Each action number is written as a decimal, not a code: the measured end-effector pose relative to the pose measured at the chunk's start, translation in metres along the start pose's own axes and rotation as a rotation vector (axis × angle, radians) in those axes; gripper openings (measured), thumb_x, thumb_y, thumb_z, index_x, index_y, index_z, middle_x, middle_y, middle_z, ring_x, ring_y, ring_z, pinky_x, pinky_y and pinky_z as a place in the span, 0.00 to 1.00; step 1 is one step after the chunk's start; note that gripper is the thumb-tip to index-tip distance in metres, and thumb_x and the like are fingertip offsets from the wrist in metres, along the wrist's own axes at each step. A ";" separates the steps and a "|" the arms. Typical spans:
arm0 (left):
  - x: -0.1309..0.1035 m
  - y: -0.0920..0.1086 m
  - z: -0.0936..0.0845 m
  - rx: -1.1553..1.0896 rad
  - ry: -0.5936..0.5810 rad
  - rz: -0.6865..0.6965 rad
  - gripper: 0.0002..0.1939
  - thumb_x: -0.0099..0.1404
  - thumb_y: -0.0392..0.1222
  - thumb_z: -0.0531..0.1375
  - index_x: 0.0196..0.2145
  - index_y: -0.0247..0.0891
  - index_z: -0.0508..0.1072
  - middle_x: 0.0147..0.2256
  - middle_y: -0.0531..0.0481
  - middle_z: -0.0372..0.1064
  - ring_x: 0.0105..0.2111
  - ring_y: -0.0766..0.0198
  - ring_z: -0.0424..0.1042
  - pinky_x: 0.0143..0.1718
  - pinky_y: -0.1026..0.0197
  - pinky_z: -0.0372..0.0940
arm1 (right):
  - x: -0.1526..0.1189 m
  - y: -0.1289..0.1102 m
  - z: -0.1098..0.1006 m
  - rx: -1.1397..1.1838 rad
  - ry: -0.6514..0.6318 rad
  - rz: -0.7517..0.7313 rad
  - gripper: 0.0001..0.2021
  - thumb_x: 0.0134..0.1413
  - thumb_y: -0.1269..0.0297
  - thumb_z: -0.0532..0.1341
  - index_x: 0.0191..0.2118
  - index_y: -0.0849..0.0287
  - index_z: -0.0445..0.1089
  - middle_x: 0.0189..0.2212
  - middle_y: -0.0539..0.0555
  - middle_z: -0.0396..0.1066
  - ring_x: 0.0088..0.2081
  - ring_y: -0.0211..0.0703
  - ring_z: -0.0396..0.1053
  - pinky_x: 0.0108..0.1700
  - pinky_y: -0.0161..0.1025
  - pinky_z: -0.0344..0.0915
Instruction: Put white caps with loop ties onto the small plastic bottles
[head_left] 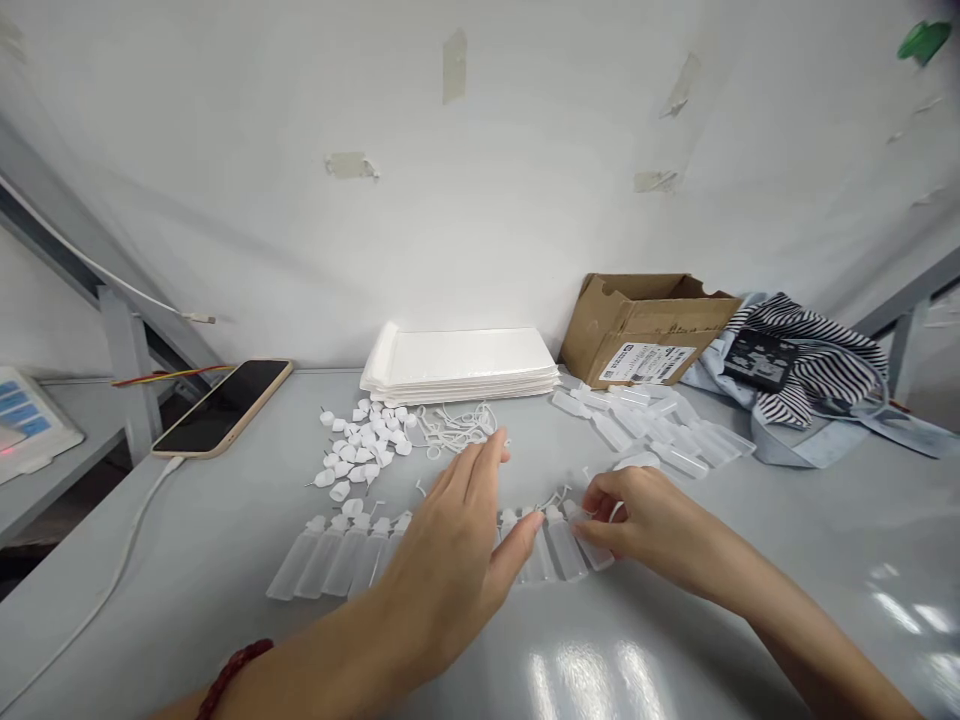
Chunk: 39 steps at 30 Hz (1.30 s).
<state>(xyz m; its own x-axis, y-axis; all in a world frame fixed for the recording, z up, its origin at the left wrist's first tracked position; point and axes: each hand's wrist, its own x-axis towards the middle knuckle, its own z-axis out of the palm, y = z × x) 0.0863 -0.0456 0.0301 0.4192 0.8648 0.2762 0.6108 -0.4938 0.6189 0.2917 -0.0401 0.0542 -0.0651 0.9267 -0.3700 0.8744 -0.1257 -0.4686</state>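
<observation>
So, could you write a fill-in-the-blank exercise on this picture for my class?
1. The lower white cable is plugged into the ____.
2. The bracelet is dark ____ in colour.
3. The cardboard box stands to the ____ of the white stack.
4. The left hand hides part of a row of plastic ____.

Missing words: phone; red; right; bottles.

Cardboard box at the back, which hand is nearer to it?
Right. The right hand is in front of the cardboard box; the left hand is farther away to the left.

The left hand point(454, 540) hides the middle of the bottle row point(369, 560).
</observation>
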 end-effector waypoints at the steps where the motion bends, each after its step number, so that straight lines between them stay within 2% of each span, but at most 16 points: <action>1: 0.000 0.000 0.000 -0.004 0.001 -0.014 0.30 0.68 0.44 0.52 0.63 0.41 0.45 0.52 0.41 0.62 0.52 0.52 0.64 0.49 0.46 0.66 | 0.001 0.000 0.000 0.012 -0.007 0.004 0.07 0.46 0.63 0.59 0.26 0.61 0.70 0.23 0.54 0.73 0.26 0.41 0.69 0.27 0.35 0.61; 6: 0.002 0.001 -0.003 -0.012 0.004 -0.069 0.32 0.68 0.47 0.52 0.64 0.40 0.42 0.54 0.40 0.61 0.53 0.50 0.63 0.48 0.45 0.66 | 0.002 0.000 0.000 0.070 -0.033 0.010 0.08 0.47 0.62 0.59 0.28 0.61 0.70 0.21 0.52 0.73 0.25 0.41 0.68 0.26 0.35 0.60; 17: 0.006 -0.004 -0.006 0.021 0.042 -0.058 0.31 0.69 0.43 0.49 0.65 0.37 0.41 0.52 0.39 0.63 0.50 0.52 0.66 0.47 0.48 0.67 | 0.002 0.000 0.000 0.077 -0.069 -0.041 0.09 0.51 0.64 0.57 0.28 0.61 0.72 0.21 0.53 0.74 0.26 0.43 0.71 0.30 0.37 0.62; 20: 0.003 -0.004 -0.005 0.089 -0.044 0.047 0.29 0.67 0.43 0.53 0.62 0.34 0.49 0.52 0.39 0.62 0.52 0.51 0.63 0.50 0.46 0.64 | 0.003 0.002 0.000 0.083 -0.059 -0.050 0.08 0.51 0.63 0.57 0.29 0.60 0.71 0.21 0.52 0.73 0.25 0.43 0.71 0.29 0.37 0.62; 23: -0.001 0.000 -0.001 0.169 -0.218 0.208 0.26 0.65 0.45 0.57 0.57 0.33 0.58 0.53 0.39 0.62 0.53 0.49 0.61 0.52 0.44 0.62 | 0.003 0.005 0.000 0.083 -0.056 -0.064 0.09 0.52 0.61 0.58 0.31 0.60 0.71 0.19 0.52 0.73 0.25 0.44 0.71 0.30 0.38 0.62; 25: -0.003 0.005 0.004 0.210 -0.307 0.295 0.25 0.64 0.46 0.58 0.56 0.33 0.61 0.53 0.38 0.63 0.55 0.46 0.59 0.53 0.44 0.62 | 0.003 0.008 0.000 0.088 -0.064 -0.074 0.11 0.52 0.59 0.58 0.34 0.61 0.71 0.20 0.52 0.73 0.26 0.44 0.71 0.31 0.38 0.63; 27: -0.005 0.008 0.010 0.246 -0.348 0.350 0.25 0.65 0.47 0.57 0.55 0.32 0.62 0.54 0.37 0.63 0.57 0.45 0.57 0.54 0.44 0.61 | 0.001 0.011 -0.001 0.095 -0.083 -0.085 0.15 0.53 0.55 0.58 0.39 0.61 0.70 0.22 0.53 0.74 0.28 0.45 0.72 0.32 0.38 0.63; 30: -0.005 0.011 0.018 0.284 -0.332 0.375 0.21 0.66 0.45 0.56 0.53 0.31 0.64 0.54 0.36 0.63 0.58 0.45 0.57 0.55 0.45 0.60 | -0.002 0.015 -0.003 0.078 -0.100 -0.093 0.19 0.52 0.53 0.58 0.44 0.61 0.70 0.25 0.53 0.74 0.33 0.48 0.72 0.35 0.39 0.63; 33: -0.003 0.011 0.024 0.303 -0.286 0.374 0.15 0.67 0.42 0.55 0.48 0.31 0.68 0.52 0.37 0.65 0.57 0.47 0.59 0.54 0.46 0.61 | -0.003 0.019 -0.004 0.036 -0.098 -0.077 0.21 0.47 0.55 0.62 0.46 0.60 0.70 0.32 0.55 0.74 0.38 0.49 0.70 0.39 0.40 0.63; 35: -0.002 0.011 0.027 0.309 -0.253 0.377 0.13 0.67 0.40 0.55 0.46 0.31 0.69 0.52 0.37 0.66 0.56 0.47 0.61 0.54 0.46 0.62 | -0.003 0.020 -0.003 0.020 -0.114 -0.076 0.22 0.42 0.58 0.64 0.47 0.59 0.70 0.34 0.55 0.73 0.38 0.49 0.69 0.39 0.40 0.63; 39: -0.001 0.009 0.031 0.327 -0.187 0.381 0.13 0.65 0.39 0.57 0.46 0.30 0.70 0.49 0.37 0.68 0.53 0.48 0.64 0.51 0.47 0.65 | -0.002 0.020 -0.003 0.019 -0.148 -0.106 0.20 0.40 0.62 0.64 0.44 0.58 0.71 0.32 0.53 0.71 0.35 0.45 0.69 0.36 0.37 0.63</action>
<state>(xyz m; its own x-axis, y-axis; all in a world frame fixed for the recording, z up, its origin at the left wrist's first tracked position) 0.1120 -0.0535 0.0124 0.7465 0.6026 0.2821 0.5567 -0.7979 0.2312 0.3111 -0.0434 0.0479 -0.2279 0.8731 -0.4310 0.8498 -0.0377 -0.5258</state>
